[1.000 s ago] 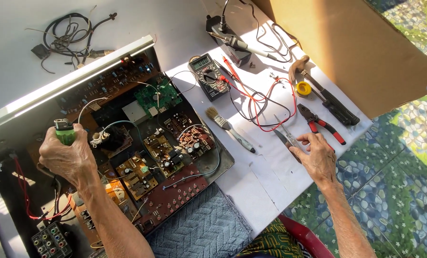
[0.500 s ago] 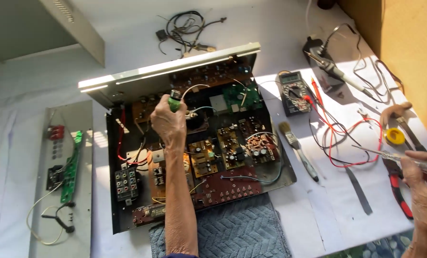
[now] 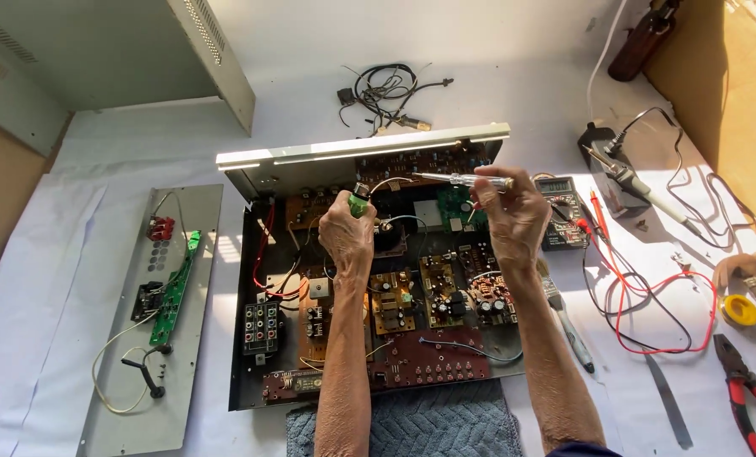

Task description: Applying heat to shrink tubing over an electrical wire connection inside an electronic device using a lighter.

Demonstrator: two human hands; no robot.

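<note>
Open amplifier chassis (image 3: 378, 372) lay at the counter's (image 3: 522, 93) middle. I saw the left hand (image 3: 347, 237) with fingers closed round a green-handled screwdriver (image 3: 359, 201), tip hidden among the boards. The right hand (image 3: 513, 216) gripped a clear-handled tester screwdriver (image 3: 463, 178) level over the chassis's far edge. Multimeter (image 3: 562, 211), soldering iron (image 3: 640, 188), brush (image 3: 568, 326) and red leads (image 3: 649, 296) crowded the right side; pliers (image 3: 746, 398) were cut off at the near right corner. A detached panel (image 3: 154, 305) lay left.
</note>
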